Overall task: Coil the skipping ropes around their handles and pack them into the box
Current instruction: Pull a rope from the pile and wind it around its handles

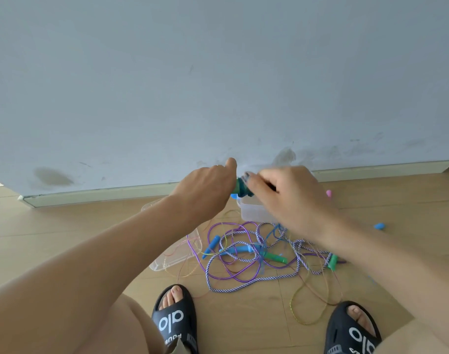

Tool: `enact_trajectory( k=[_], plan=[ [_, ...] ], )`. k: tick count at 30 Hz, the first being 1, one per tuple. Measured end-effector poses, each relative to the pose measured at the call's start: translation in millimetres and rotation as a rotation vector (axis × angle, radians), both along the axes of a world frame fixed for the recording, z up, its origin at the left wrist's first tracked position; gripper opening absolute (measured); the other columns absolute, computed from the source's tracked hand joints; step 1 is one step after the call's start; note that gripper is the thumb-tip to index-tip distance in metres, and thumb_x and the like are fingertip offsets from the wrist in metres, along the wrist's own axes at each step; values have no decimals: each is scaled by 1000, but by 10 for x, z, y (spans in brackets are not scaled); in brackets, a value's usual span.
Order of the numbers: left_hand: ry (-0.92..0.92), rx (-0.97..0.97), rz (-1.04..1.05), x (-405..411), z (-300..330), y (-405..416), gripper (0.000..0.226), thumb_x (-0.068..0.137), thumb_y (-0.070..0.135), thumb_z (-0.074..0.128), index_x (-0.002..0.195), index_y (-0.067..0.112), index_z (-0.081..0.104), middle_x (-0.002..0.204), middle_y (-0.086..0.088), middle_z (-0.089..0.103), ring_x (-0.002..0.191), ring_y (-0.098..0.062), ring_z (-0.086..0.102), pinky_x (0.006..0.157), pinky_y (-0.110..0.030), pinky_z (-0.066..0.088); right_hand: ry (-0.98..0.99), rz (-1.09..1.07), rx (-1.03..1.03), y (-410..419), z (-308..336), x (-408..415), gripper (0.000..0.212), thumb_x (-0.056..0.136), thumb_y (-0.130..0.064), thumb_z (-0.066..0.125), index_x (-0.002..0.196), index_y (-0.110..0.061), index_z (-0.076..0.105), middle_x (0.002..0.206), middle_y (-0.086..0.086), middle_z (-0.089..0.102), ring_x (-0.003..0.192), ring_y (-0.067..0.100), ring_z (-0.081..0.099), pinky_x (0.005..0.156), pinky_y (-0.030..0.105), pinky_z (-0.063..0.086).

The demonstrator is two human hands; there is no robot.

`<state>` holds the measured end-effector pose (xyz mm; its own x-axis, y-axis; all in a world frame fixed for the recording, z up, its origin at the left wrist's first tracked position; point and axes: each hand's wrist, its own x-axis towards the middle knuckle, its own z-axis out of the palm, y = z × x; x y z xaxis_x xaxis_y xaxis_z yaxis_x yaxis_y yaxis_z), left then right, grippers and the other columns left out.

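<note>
My left hand (210,184) grips a green skipping-rope handle (240,187) with dark blue-green cord wound around it, held in the air above the floor. My right hand (282,194) pinches the cord at the handle's right end. Below them stands a clear plastic box (252,212) on the floor. In front of it lies a tangle of ropes (254,254): a purple cord, a blue-and-white braided rope, thin yellow cords, with blue handles (211,246) and green handles (275,257) among them.
A clear plastic lid (178,254) lies on the floor to the left of the tangle. A pink handle (328,193) and a blue handle (379,226) lie at the right. My feet in black slippers (176,318) stand near the ropes. A wall with skirting board (103,194) runs behind.
</note>
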<state>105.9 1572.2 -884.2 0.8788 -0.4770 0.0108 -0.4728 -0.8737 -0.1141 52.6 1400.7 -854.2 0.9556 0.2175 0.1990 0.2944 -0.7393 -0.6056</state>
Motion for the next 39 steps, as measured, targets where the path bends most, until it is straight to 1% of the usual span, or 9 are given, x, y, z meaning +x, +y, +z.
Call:
enact_trajectory(
  k=[6,16,21,22,23,24,29,33,39],
  plan=[
    [-79,32,-150,-71,3,-100,35,94,12,47,126,5,35,74,-1,43,59,-31,48,52,-36,34,29,11,52,-177,29,337,58,97,-44,54,54,-14,30,46,0,28,46,14,25,51,33,24],
    [115,-94,44,42,-7,-3,14,92,10,47,98,10,34,71,-5,43,63,-33,50,49,-35,33,130,185,-12,-63,150,59,53,97,-35,54,55,-14,30,48,-3,23,48,13,23,47,27,19],
    [208,-199,188,124,12,91,11,89,7,45,89,8,34,71,-7,43,54,-22,39,45,-32,24,131,116,-246,79,82,-239,50,103,-40,41,63,-11,41,63,9,51,64,23,45,59,48,15],
    [213,-189,194,107,16,78,12,88,6,45,88,8,33,70,-7,43,54,-22,38,45,-32,24,78,152,-229,109,36,-243,51,104,-40,40,60,-14,37,58,7,47,61,23,43,47,9,6],
    [215,-162,188,75,16,49,14,88,4,46,88,9,32,70,-6,42,53,-21,38,45,-32,23,33,207,-209,142,0,-241,51,103,-41,40,58,-18,33,53,3,40,55,22,38,69,35,38],
    [218,-125,168,32,10,7,16,87,3,47,89,9,31,69,-5,42,53,-22,38,44,-32,23,1,250,-205,168,-38,-225,49,101,-43,39,57,-21,30,49,-1,34,51,20,35,52,39,16],
    [208,-29,-8,-65,-55,-132,13,91,7,44,103,11,46,84,-7,52,73,-32,56,56,-35,38,-73,154,-147,62,66,92,54,100,-46,43,55,-19,30,43,-1,27,45,15,30,47,32,22],
    [87,11,-92,-70,-44,-109,31,94,12,44,123,3,38,76,-5,48,62,-32,50,53,-38,37,-37,107,-196,-130,206,351,57,99,-46,48,55,-13,29,43,1,27,46,18,28,49,33,20],
    [89,-70,-243,-241,44,-207,31,93,16,45,120,7,31,68,-2,42,59,-34,47,52,-39,36,151,169,-185,-218,129,573,59,97,-53,49,59,-9,38,50,-4,21,49,14,20,53,31,20]
  ],
)
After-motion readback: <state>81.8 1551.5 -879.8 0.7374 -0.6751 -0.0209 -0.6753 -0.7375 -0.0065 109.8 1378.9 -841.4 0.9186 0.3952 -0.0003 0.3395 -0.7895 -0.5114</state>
